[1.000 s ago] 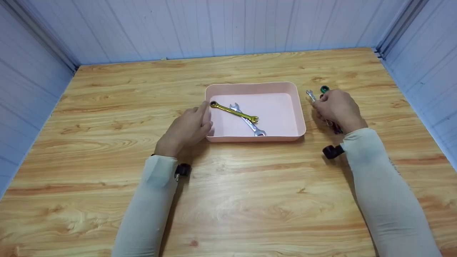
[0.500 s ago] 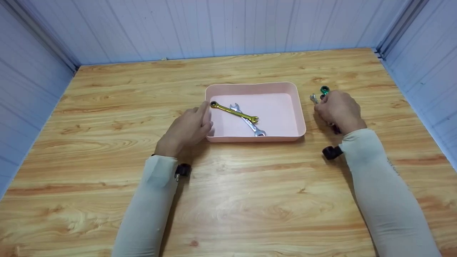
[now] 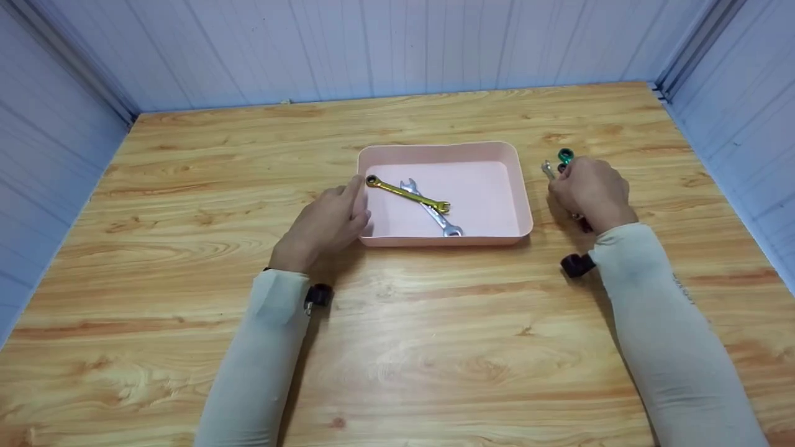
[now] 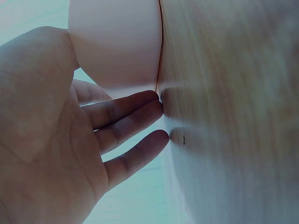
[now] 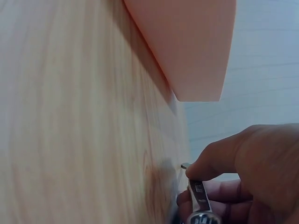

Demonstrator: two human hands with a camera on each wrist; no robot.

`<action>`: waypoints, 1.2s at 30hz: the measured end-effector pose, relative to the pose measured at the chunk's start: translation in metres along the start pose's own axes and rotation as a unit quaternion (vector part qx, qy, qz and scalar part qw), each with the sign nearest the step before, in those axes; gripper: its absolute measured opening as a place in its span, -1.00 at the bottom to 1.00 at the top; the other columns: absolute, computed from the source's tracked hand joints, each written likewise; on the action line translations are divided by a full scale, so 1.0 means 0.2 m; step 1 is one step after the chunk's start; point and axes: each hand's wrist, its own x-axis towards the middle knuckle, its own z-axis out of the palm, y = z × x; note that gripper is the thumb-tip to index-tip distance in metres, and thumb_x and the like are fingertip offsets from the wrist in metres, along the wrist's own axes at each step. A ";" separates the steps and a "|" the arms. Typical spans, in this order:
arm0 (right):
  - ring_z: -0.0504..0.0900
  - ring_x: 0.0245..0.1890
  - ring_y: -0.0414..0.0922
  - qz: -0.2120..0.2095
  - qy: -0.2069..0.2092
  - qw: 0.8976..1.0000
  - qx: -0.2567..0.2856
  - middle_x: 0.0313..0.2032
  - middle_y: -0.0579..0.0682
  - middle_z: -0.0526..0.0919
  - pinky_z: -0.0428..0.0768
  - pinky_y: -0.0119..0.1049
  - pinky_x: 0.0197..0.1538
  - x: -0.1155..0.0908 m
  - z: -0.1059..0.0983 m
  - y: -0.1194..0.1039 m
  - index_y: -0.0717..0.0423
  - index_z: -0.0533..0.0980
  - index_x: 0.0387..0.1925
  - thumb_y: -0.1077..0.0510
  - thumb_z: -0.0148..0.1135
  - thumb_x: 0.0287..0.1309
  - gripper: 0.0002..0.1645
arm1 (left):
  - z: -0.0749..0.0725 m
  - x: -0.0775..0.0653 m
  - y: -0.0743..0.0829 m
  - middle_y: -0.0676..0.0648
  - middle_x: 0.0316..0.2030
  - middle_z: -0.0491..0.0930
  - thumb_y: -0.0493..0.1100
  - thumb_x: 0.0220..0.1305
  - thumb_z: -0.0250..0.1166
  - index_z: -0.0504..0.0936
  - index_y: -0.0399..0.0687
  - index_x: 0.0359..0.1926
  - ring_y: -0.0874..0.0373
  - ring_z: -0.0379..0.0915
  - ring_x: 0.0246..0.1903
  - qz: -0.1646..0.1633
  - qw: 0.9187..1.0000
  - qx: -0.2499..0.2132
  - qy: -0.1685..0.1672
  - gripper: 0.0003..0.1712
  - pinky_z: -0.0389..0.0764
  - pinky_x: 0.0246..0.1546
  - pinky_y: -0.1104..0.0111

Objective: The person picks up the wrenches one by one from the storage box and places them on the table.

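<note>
My left hand (image 3: 326, 220) is at the left wall of a pink tray (image 3: 447, 241), its thumb over the rim and its fingers outside, fingertips at the tabletop in the left wrist view. Inside the tray, a gold ratcheting wrench (image 3: 407, 195) lies across a silver wrench (image 3: 444, 225). To the right of the tray, my right hand (image 3: 590, 192) pinches another silver wrench (image 5: 199, 195) between thumb and fingers; one end pokes out past the fingertips. A green wrench (image 3: 565, 155) shows its ring end beyond the knuckles, and a purple piece peeks out below the hand; most of both is hidden.
The tray stands on a wood-grain table (image 3: 397, 347). Pale panelled walls (image 3: 397, 49) rise behind and at both sides. A small black camera sits on each wrist, the right one (image 3: 577, 265) close to the tabletop.
The silver wrench in my right hand has shifted slightly right and turned, with less of its end showing past the fingers. My left hand and the tray stay put.
</note>
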 end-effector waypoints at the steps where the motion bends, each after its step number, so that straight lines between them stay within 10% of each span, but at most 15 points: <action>1: 0.56 -0.69 -0.04 0.000 -0.001 1.000 0.000 -0.71 -0.09 0.40 0.43 -0.14 -0.55 0.00 0.00 0.00 -0.05 0.37 -0.74 0.11 0.00 0.19 -0.63 | 0.00 0.00 0.00 -0.26 0.40 0.28 0.06 0.49 0.05 -0.07 -0.01 0.61 -0.06 0.27 0.33 -0.003 1.000 -0.001 -0.003 -0.18 0.30 0.32 0.02; 15: 0.56 -0.53 0.01 0.009 0.005 1.000 -0.019 -0.46 0.08 0.57 0.44 -0.08 -0.47 0.00 0.01 0.01 0.01 0.45 -0.68 -0.04 -0.02 0.36 -0.52 | 0.00 0.00 0.01 -0.26 0.44 0.23 0.07 0.49 0.05 -0.08 -0.02 0.61 -0.05 0.22 0.37 -0.014 1.000 0.002 -0.008 -0.16 0.27 0.34 0.03; 36: 0.58 -0.73 -0.02 -0.006 0.021 1.000 0.017 -0.75 -0.04 0.48 0.42 -0.12 -0.54 -0.01 0.00 0.01 -0.03 0.37 -0.74 -0.08 -0.08 0.36 -0.46 | 0.02 0.01 0.00 -0.19 0.39 0.32 0.07 0.54 -0.13 -0.04 -0.02 0.60 0.04 0.30 0.29 -0.002 1.000 -0.008 0.008 -0.27 0.28 0.34 0.08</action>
